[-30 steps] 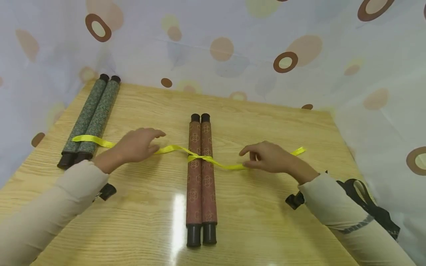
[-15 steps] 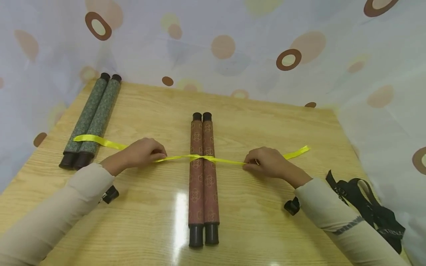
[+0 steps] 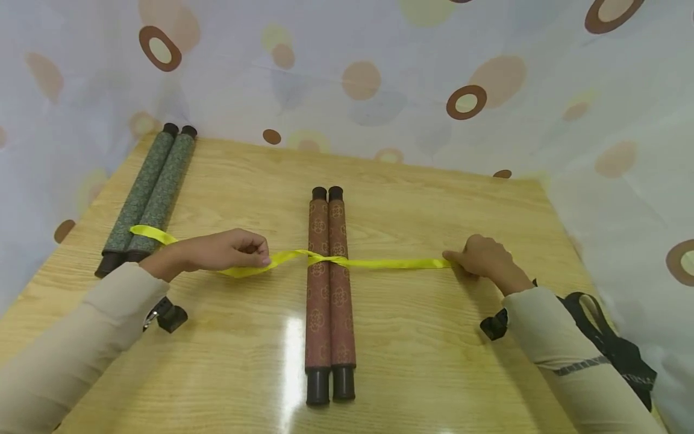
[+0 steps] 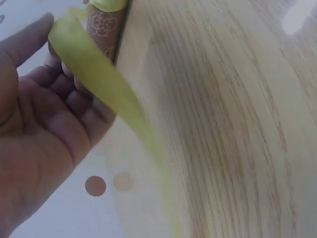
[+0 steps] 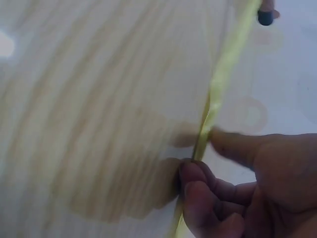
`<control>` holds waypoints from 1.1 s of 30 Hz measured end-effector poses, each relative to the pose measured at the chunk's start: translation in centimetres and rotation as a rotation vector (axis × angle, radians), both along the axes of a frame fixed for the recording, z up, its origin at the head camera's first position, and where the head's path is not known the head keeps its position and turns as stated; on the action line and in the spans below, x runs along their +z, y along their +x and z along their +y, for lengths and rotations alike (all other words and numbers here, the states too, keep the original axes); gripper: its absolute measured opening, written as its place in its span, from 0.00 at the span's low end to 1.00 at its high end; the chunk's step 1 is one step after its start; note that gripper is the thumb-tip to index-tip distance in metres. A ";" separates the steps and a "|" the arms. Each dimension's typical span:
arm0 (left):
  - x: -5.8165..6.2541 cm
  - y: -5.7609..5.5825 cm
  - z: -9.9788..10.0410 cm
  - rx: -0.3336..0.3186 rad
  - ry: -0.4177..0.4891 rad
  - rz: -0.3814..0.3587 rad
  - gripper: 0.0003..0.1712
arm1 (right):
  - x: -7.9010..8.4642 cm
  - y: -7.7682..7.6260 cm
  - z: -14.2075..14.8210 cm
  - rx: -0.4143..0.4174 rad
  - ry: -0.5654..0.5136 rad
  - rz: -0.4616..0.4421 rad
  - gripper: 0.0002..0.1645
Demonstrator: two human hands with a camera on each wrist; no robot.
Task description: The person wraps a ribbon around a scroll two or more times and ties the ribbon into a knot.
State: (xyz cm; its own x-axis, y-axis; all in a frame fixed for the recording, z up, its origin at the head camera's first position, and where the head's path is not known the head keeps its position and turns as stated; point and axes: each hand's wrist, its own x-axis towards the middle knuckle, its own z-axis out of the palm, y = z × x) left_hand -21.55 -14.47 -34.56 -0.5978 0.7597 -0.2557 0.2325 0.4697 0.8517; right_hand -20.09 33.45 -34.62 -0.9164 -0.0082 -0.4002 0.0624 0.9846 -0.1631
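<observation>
Two reddish-brown patterned scrolls [image 3: 318, 313] with dark end knobs lie side by side mid-table. A yellow ribbon [image 3: 396, 264] crosses itself over them, and its tails run out to both sides. My left hand [image 3: 228, 250] pinches the left tail between thumb and forefinger, seen closely in the left wrist view, where the ribbon [image 4: 106, 84] hangs past the palm. Out to the right, my right hand [image 3: 479, 259] holds the other tail near its end, which the hand covers. That stretch is nearly straight; the left one droops in a curve.
Two green-grey scrolls [image 3: 162, 187] lie at the far left, with the ribbon's left end over them. A black strap [image 3: 623, 355] lies by the right forearm. A patterned cloth [image 3: 412, 78] stands behind the wooden table [image 3: 423, 367].
Both hands took hold of the ribbon tails and drew them taut. Since then, the right hand has slid outward along its tail, while the left tail has slackened.
</observation>
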 end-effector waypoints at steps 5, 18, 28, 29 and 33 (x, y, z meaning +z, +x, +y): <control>0.3 0.3 -0.8 0.011 -0.024 -0.078 0.14 | 0.0 -1.3 0.0 0.053 -0.076 -0.024 0.23; 0.7 1.2 -1.5 0.087 0.386 -0.149 0.17 | -0.1 -2.4 0.1 0.016 -0.055 -0.038 0.19; 0.7 1.2 1.0 0.170 0.563 -0.066 0.10 | 1.7 -4.2 -2.5 -0.023 -0.156 0.320 0.21; 0.7 1.2 1.2 0.185 0.555 -0.060 0.11 | 2.3 -4.7 -3.7 -0.018 -0.176 0.406 0.21; 0.9 1.4 1.6 0.236 0.548 -0.054 0.12 | 4.9 -6.2 -10.3 0.114 -0.353 0.679 0.18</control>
State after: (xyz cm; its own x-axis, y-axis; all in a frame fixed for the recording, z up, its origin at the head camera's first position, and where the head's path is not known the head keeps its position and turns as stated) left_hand -20.12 -12.88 -33.62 -0.7634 0.6379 0.1016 0.1252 -0.0082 0.9921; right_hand -26.29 23.20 -29.69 -0.9457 -0.1399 0.2933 -0.2622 0.8615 -0.4347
